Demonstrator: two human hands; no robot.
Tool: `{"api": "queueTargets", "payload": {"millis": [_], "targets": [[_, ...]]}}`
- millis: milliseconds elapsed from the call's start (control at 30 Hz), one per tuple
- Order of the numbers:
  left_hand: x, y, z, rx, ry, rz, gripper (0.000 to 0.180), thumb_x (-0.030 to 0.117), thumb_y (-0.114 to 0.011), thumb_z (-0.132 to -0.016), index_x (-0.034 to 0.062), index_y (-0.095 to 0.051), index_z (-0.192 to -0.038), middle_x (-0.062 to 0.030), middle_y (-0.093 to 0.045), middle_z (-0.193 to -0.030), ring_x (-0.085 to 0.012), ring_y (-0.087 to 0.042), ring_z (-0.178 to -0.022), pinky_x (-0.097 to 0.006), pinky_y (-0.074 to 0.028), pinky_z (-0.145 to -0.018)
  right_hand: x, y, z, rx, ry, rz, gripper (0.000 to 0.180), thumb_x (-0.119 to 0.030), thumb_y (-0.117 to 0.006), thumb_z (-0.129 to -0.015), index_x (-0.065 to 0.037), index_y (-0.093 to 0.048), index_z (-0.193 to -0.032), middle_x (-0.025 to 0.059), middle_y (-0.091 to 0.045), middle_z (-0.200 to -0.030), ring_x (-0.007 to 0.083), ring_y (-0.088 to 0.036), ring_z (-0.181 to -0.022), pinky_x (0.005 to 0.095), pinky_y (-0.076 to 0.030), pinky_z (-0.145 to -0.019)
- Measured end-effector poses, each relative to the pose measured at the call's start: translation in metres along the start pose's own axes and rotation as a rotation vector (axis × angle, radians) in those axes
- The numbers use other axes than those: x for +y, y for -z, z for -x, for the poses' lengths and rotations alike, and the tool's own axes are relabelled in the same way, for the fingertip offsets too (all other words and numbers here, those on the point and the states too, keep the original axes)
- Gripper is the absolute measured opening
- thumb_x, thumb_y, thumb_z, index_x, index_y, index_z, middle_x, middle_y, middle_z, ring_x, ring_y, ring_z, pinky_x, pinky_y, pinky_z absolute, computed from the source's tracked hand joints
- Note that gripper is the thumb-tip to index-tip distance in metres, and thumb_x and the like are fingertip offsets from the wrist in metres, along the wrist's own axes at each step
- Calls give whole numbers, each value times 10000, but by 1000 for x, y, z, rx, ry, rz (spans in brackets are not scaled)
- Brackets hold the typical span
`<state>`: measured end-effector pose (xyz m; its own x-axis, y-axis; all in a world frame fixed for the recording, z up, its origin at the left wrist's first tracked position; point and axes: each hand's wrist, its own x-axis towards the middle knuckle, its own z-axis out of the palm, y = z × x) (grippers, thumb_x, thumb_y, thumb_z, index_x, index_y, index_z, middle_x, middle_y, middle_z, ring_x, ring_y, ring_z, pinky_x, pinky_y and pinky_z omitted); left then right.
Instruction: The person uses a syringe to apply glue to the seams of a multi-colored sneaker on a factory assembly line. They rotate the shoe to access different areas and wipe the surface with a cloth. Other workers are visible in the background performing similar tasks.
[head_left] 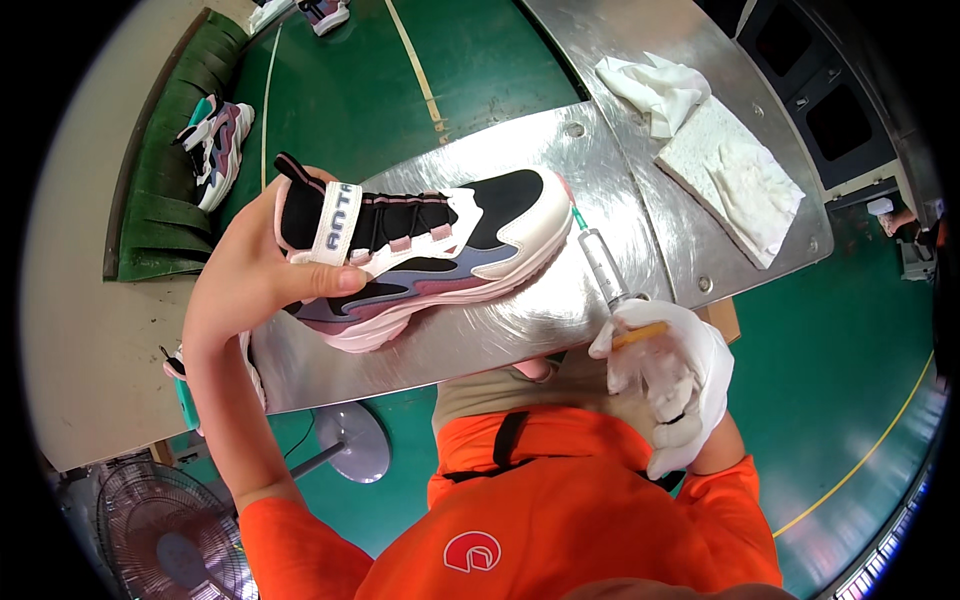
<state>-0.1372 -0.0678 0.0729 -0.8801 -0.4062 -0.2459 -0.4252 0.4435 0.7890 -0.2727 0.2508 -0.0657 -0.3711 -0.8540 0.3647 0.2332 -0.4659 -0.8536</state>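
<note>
A sneaker [420, 250] in white, black, pink and purple is held tilted above the metal table, its toe toward the right. Bare, my left hand [255, 265] wraps around its heel, the thumb lying on the side below the strap. My right hand [685, 375], in a white glove, is closed around a clear syringe [602, 265]. Its thin green tip points up at the sole edge by the toe; whether it touches, I cannot tell. Something yellowish shows among the gloved fingers. The far side of the shoe is hidden.
White wipes [660, 90] and a white pad [735, 175] lie on the metal table [540, 325] at right. Beyond runs a green belt [480, 60]. Another sneaker [217, 150] sits at left near green flaps [150, 220]. A fan [175, 540] stands at lower left.
</note>
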Motion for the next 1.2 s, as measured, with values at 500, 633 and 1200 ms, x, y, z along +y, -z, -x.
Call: {"api": "queueTargets", "payload": {"millis": [500,633,1200], "targets": [[-3,-92,76,521,-428,-770,639,204,-889,-544,76,-601,-1101,-96,-648,-1051,-278,-539,-816,-364,-412,-736,-16,1,14,476,52,0,1239,-257,-957,-431,37,-254,-1409,160,-520,-1155,294,-580,-1077,408,-459,-933],[-24,-127,115,663,-531,-1000,461,214,-751,-760,97,-555,-1160,-126,-655,-1142,-254,-544,-851,-338,-398,-754,-7,1,8,461,130,101,1201,-82,-928,-428,-17,-258,-1422,119,-485,-1205,298,-549,-1168,420,-428,-1001],[-44,-124,117,660,-616,-1023,456,232,-759,-765,124,-545,-1154,-129,-635,-1185,-261,-519,-916,-330,-413,-761,0,5,-9,499,128,360,1103,-57,-875,-519,-48,-260,-1435,139,-481,-1249,304,-576,-1168,397,-471,-958]]}}
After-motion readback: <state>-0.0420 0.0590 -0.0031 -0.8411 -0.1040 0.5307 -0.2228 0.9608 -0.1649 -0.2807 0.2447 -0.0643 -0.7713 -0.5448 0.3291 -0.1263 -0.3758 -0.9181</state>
